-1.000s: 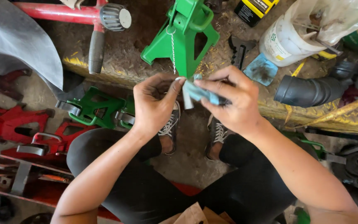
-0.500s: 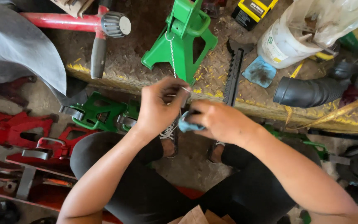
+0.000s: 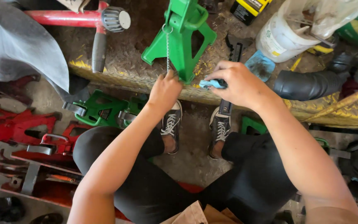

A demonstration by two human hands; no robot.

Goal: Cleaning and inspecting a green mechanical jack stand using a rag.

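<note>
My left hand (image 3: pixel 164 89) reaches forward to the foot of a green jack stand (image 3: pixel 181 39) on the diamond-plate ledge (image 3: pixel 117 76), fingers pinched at the thin chain (image 3: pixel 168 49) hanging from the stand. My right hand (image 3: pixel 237 83) is closed on a small light-blue cloth (image 3: pixel 210 84), held just right of the stand's base. A black toothed bar (image 3: pixel 233 54) lies on the ledge behind my right hand. I sit with my black sneakers (image 3: pixel 218 126) on the floor below.
A red jack handle (image 3: pixel 75 18) with a black grip lies at the upper left. Green (image 3: pixel 98 112) and red (image 3: pixel 19 126) jack stand parts lie left of my legs. A white bucket (image 3: pixel 282 39), blue rag (image 3: pixel 260 66) and black hose (image 3: pixel 307 85) sit at right.
Both hands have moved away from my body and up to the green jack stand's base. The left hand has let go of the cloth and taken the chain; the right still holds the cloth.
</note>
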